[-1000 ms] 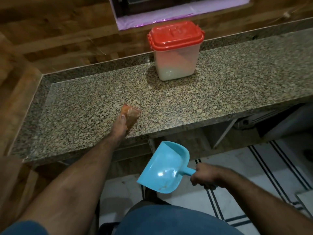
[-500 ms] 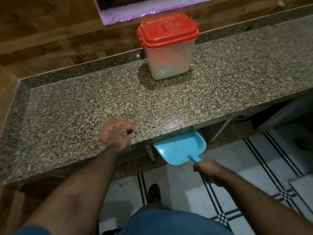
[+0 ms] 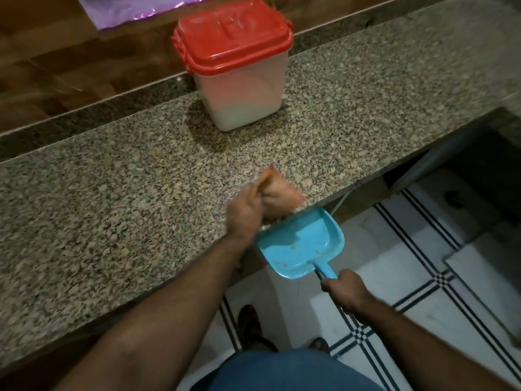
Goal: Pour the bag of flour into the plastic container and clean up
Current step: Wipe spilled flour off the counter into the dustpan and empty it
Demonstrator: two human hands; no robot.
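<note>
The clear plastic container (image 3: 239, 88) with a red lid stands shut at the back of the granite counter (image 3: 112, 210), white flour filling its bottom. My left hand (image 3: 245, 210) grips an orange cloth (image 3: 282, 193) at the counter's front edge. Just below that edge my right hand (image 3: 345, 292) holds the handle of a blue dustpan (image 3: 301, 244), whose mouth sits against the edge under the cloth. A few crumbs lie in the pan. No flour bag is in view.
A wooden wall and a purple-lit strip (image 3: 127, 12) run behind the counter. Below the counter lies a white tiled floor (image 3: 423, 277) with dark lines. My shoes (image 3: 251, 323) and blue trousers show at the bottom. A dark opening (image 3: 479, 165) sits under the counter at right.
My left hand has swept the cloth to the right along the counter to the front edge above the dustpan. The dustpan stays held against the edge.
</note>
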